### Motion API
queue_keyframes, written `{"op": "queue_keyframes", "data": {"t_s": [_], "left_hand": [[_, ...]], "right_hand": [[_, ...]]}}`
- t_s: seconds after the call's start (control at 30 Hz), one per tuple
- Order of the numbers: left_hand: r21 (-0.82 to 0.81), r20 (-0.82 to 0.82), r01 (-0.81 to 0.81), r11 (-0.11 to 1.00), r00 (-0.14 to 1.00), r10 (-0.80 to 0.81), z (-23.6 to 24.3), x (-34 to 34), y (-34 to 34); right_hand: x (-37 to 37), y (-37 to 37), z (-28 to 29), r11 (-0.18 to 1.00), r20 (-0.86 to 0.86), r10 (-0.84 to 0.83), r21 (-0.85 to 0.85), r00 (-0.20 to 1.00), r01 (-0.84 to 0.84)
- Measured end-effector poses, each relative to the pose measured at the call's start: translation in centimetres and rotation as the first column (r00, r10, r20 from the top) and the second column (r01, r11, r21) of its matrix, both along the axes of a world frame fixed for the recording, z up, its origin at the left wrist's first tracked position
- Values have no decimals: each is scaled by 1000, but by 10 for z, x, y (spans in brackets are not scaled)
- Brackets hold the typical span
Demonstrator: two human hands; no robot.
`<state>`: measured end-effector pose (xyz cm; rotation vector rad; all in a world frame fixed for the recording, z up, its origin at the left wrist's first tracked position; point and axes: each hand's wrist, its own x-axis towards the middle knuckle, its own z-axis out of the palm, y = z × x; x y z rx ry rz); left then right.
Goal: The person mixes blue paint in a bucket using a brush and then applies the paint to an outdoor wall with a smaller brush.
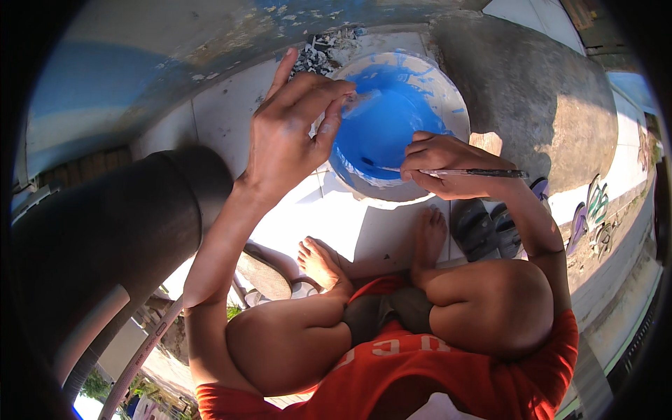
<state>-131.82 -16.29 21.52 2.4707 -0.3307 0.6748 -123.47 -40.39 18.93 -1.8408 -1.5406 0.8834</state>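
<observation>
A round pale bucket (451, 105) stands before me with bright blue paint (381, 119) inside and smeared round its inner wall. My left hand (294, 122) is over the bucket's left side, index finger and thumb closed on something pale and translucent that I cannot make out, little finger raised. My right hand (441, 164) grips a slim dark-handled paintbrush (490, 172) at the right side of the bucket; the brush tip reaches into the blue paint near the front.
A large black pipe (119, 231) lies at left, beside sandals (266, 273). More sandals (476, 227) lie at right. Pale chips (318, 52) lie against the stained wall (140, 63). My bare feet (315, 262) rest on white tiles.
</observation>
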Motion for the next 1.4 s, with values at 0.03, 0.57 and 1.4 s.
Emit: {"op": "queue_keyframes", "data": {"t_s": [0.03, 0.57, 1.4], "left_hand": [[-12, -16, 8, 1000, 1000, -8, -2, 0, 0], [0, 16, 1, 1000, 1000, -1, 2, 0, 1], [5, 0, -17, 1000, 1000, 17, 3, -2, 1]], "right_hand": [[3, -7, 2, 992, -30, -8, -129, 1000, 4], [19, -11, -5, 961, 329, -263, 168, 907, 217], [17, -17, 3, 957, 322, -286, 140, 903, 253]]}}
